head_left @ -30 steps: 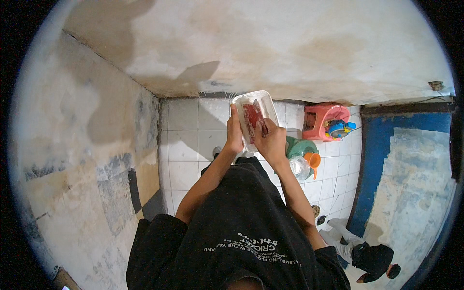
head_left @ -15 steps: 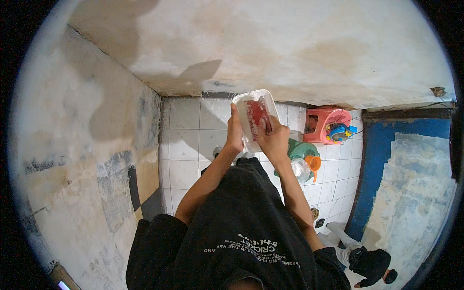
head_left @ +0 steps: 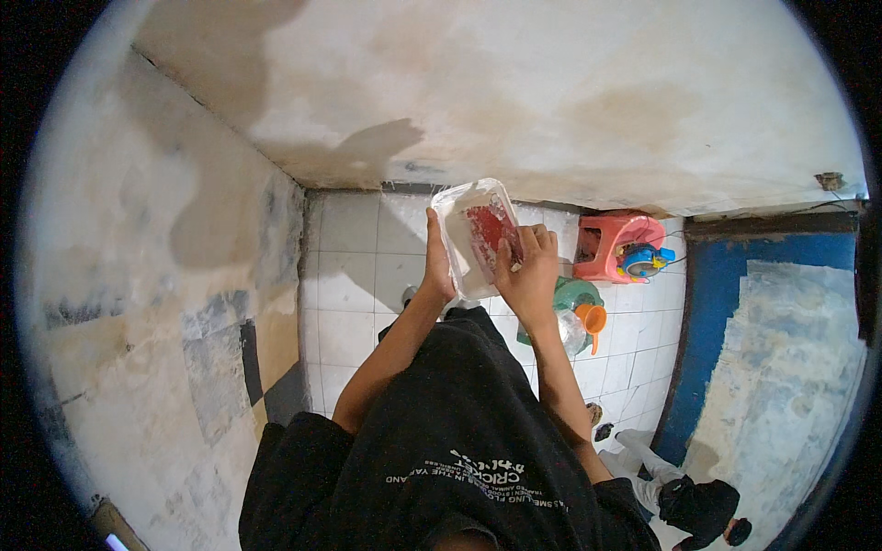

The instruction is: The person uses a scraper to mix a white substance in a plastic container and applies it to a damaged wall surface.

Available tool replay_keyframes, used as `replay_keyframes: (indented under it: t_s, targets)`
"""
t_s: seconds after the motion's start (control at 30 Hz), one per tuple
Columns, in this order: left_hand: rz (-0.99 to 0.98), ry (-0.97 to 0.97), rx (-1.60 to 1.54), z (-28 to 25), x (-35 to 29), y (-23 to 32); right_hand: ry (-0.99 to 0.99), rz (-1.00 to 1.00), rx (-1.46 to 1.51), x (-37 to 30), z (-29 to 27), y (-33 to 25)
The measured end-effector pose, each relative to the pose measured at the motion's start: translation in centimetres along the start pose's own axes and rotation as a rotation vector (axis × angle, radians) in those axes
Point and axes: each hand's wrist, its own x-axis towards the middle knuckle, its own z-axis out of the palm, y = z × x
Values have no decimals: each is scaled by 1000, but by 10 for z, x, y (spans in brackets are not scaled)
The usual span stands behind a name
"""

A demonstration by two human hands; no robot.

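My left hand [head_left: 439,262] grips the left side of a white rectangular plastic tub [head_left: 452,207], its thumb lying along the rim. Inside are whitish smears of paste. Over the right part of the tub's inside, my right hand [head_left: 533,280] is closed on a flat red putty spreader [head_left: 489,228], fingers along its right edge and thumb on its face. White residue streaks the spreader's surface. The tub is held in front of me, above the tiled floor, close to the far wall.
A patchy plastered wall [head_left: 551,101] rises ahead, another [head_left: 110,275] at left. On the white tiles [head_left: 344,285] at right are a pink stool [head_left: 593,248], a blue-yellow corded device [head_left: 643,261], a green container [head_left: 577,292] and an orange dipper [head_left: 593,319]. A person [head_left: 698,500] is at lower right.
The tub has tipped slightly leftward with my left hand. My right hand and the red spreader have shifted a little to the right and toward me, and the spreader lies more slanted.
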Motion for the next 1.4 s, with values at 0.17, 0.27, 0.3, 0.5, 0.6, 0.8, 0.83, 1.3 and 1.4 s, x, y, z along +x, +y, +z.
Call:
replay_keyframes:
  t_s: [0.17, 0.27, 0.3, 0.5, 0.6, 0.8, 0.83, 1.3, 1.4]
  targets:
    - [63, 16, -10, 19, -8, 1, 78, 106, 154, -6, 13, 7]
    - [89, -19, 32, 4, -14, 2, 66, 170, 260, -4, 10, 4]
    - [100, -39, 31, -6, -12, 1, 35, 198, 295, -3, 7, 1]
    - [131, -110, 18, -23, -5, -4, 107, -119, -140, 13, -16, -25]
    - [120, -185, 48, -27, -4, -7, -54, -73, -116, 15, -10, -27]
    - [180, -125, 58, -27, -3, -7, -264, 23, -79, 25, -13, -36]
    - [182, -99, 67, -21, -5, -7, -244, 50, -75, 28, -11, -35]
    - [175, -48, 34, -18, -7, -7, -250, 55, -55, 24, 3, -16]
    - [140, -52, -21, -25, -1, -8, -270, 21, 1, 15, 13, -19]
